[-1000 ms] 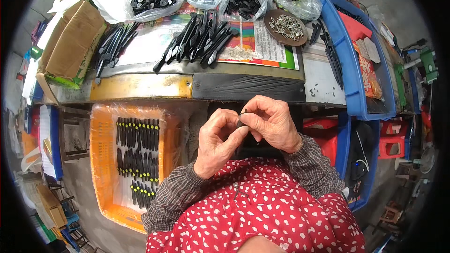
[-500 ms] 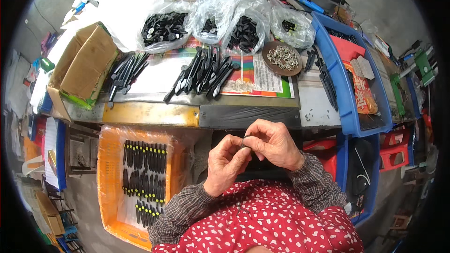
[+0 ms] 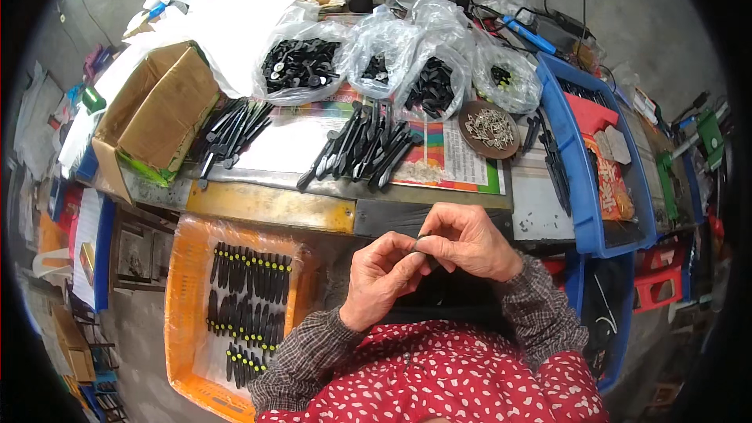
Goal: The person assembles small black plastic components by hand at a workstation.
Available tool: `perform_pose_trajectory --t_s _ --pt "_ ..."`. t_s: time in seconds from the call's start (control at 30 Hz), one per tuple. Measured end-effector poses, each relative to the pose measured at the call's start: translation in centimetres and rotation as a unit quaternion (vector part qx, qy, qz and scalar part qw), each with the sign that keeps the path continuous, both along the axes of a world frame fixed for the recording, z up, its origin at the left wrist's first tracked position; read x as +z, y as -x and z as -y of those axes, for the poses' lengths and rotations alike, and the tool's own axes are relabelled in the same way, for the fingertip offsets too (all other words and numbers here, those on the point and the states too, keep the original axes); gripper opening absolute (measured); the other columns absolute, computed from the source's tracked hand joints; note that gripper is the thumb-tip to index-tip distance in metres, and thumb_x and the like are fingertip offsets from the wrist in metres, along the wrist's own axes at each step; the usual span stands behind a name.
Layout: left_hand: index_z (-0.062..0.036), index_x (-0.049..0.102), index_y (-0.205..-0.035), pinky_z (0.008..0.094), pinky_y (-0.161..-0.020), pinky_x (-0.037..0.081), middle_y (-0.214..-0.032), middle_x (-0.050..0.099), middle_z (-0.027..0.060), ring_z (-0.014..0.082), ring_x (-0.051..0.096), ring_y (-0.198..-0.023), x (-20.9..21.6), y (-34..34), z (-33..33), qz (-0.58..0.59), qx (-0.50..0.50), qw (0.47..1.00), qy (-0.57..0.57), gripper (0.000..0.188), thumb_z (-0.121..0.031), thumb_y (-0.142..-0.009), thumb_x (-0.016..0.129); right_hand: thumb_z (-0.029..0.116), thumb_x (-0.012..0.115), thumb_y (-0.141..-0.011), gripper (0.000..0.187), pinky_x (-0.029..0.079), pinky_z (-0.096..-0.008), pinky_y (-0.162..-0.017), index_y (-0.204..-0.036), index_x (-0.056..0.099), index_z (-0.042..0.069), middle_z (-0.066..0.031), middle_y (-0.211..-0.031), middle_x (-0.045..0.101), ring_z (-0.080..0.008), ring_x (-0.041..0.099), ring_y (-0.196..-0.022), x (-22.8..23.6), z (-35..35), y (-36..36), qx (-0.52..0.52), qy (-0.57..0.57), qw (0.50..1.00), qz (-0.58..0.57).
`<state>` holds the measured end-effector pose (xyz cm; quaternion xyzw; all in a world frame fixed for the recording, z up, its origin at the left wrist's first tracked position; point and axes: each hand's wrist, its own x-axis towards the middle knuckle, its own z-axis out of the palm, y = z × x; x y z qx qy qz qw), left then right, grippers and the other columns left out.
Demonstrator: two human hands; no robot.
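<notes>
My left hand and my right hand meet in front of the bench edge, above my lap. Fingertips of both are pinched together on a small dark piece, mostly covered by the fingers, so its kind cannot be made out. Beyond them on the bench lies a bunch of long black plastic parts. A second bunch of black parts is beside the open cardboard box. To the right of these stands a round brown dish of small silvery metal pins.
Clear plastic bags of small black parts line the back of the bench. A blue crate stands at the right. Below left, an orange crate holds rows of black pieces with yellow-green dots. White sheeting lies at the back left.
The bench and its contents appear slightly lower and farther right in the picture, as the view has shifted. Both hands stay together, with the fingers a little rearranged around the small dark piece.
</notes>
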<state>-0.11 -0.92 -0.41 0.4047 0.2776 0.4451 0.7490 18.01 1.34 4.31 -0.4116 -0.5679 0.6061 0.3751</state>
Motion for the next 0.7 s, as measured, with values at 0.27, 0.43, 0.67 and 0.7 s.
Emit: perform_pose_trajectory --t_s 0.27,0.43,0.67,0.7 --pt "-0.0011 0.059 -0.099 0.0177 -0.044 0.036 -0.078 0.066 0.0088 0.0062 0.051 -0.053 -0.3 2.7 -1.0 -0.035 0.083 0.995 -0.034 0.010 -0.005 -0.090 0.061 0.015 0.063 -0.082 0.018 0.045 -0.0312 -0.052 -0.081 0.065 -0.003 -0.0114 -0.068 0.063 -0.0161 0.060 -0.056 4.1 -10.5 2.3 0.065 -0.243 0.940 0.230" --pt "-0.0007 0.059 -0.100 0.0180 -0.045 0.037 -0.078 0.066 0.0091 0.0068 0.052 -0.054 -0.2 4.6 -1.5 -0.051 0.111 0.992 -0.036 0.010 -0.004 -0.090 0.061 0.010 0.064 -0.077 0.014 0.047 -0.0331 -0.061 -0.083 0.063 -0.003 -0.0113 -0.073 0.060 -0.0199 0.059 -0.066 2.8 -18.8 7.0 0.001 -0.445 0.841 0.308" --pt "0.0019 0.061 -0.097 0.0172 -0.051 0.042 -0.078 0.065 0.0044 0.0034 0.052 -0.060 -0.7 6.1 -2.3 -0.041 0.126 0.991 0.011 0.009 -0.003 -0.090 0.061 0.019 0.070 -0.076 0.027 0.049 -0.0380 -0.070 -0.087 0.062 -0.003 -0.0188 -0.079 0.063 -0.0304 0.063 -0.075 0.0 -25.9 11.4 -0.085 -0.456 0.795 0.391" --pt "0.0021 0.061 -0.097 0.0172 -0.051 0.042 -0.078 0.065 0.0045 0.0036 0.052 -0.060 -0.7 6.3 -2.4 -0.040 0.130 0.991 0.020 0.009 -0.003 -0.090 0.061 0.019 0.070 -0.076 0.027 0.049 -0.0380 -0.070 -0.087 0.062 -0.003 -0.0188 -0.079 0.063 -0.0304 0.063 -0.075 -0.2 -26.3 12.1 -0.082 -0.456 0.796 0.390"
